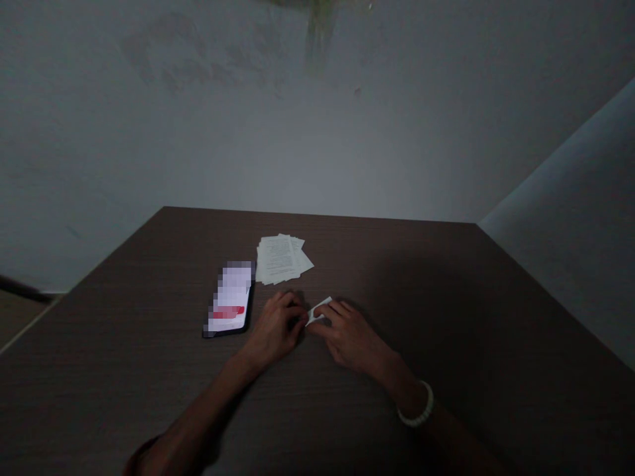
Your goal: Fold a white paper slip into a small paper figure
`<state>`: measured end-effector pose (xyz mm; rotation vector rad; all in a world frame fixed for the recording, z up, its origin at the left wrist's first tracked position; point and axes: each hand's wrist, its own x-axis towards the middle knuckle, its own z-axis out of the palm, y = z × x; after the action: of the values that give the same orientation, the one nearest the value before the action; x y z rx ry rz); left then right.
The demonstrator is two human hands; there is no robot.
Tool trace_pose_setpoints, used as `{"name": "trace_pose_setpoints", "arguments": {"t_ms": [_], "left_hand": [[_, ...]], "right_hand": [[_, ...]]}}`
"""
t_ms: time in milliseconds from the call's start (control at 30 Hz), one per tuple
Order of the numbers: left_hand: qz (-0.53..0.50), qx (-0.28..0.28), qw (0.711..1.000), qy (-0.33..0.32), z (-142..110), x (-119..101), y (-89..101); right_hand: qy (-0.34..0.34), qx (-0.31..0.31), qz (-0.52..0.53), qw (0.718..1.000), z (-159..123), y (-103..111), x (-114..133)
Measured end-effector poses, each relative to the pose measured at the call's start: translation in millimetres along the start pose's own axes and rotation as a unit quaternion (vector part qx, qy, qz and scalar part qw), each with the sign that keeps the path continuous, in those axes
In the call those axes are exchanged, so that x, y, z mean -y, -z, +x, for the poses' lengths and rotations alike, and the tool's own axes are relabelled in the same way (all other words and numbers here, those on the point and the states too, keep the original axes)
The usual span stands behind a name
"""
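Observation:
A small piece of white paper (321,307), apparently folded, is between my hands, low over the dark table (431,284). My right hand (351,336) has its fingers closed on the paper from the right, with a pale beaded bracelet (417,410) around that wrist. At the paper's left end, my left hand (278,325) is curled with thumb and fingertips pinched together on its edge. Parts of the paper are hidden by the fingers. Just beyond my left hand lies a loose stack of printed paper sheets (280,259).
A phone (231,297) with a lit, blurred screen lies on the table left of my left hand. Behind the table's far edge stands a grey wall (317,145) with stains. Another wall surface (570,225) runs along the right side.

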<state>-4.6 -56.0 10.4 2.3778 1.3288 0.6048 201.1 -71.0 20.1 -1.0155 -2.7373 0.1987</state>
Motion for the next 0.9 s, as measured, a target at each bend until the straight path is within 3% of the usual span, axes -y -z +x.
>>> {"name": "trace_pose_setpoints", "arguments": {"t_ms": [900], "left_hand": [[0.011, 0.000, 1.000, 0.003, -1.6, 0.0, -0.5]], "right_hand": [[-0.002, -0.025, 0.039, 0.999, -7.4, -4.5, -4.3]]}}
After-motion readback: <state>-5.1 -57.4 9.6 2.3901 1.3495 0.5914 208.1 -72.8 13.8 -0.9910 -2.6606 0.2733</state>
